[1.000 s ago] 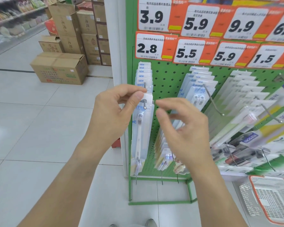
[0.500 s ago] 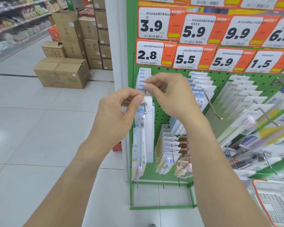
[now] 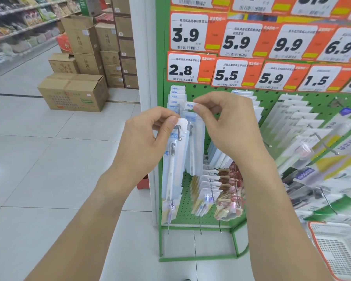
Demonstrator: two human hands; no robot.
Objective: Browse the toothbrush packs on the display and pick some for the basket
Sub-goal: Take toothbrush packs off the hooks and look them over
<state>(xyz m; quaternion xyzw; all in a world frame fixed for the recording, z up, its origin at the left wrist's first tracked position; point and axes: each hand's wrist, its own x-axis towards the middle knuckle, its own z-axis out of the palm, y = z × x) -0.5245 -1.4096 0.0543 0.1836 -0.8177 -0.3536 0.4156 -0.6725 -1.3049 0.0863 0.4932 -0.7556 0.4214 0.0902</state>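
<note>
Right hand (image 3: pixel 229 126) has pulled a second toothbrush pack (image 3: pixel 195 145) rightward, pinching its top | left hand (image 3: pixel 148 142) pinches front toothbrush pack (image 3: pixel 173 159) on hook (image 3: pixel 178 128)

Orange price tags (image 3: pixel 251 47) across upper frame: top row 3.9, 5.9, 9.9, 6.9; lower row 2.8, 5.5, 5.9, 1.5 (small Chinese print above each unreadable). Toothbrush packs (image 3: pixel 175 96) at centre: "NEW" on header tabs. Pack at right edge (image 3: pixel 305 175): "FROG".
</note>
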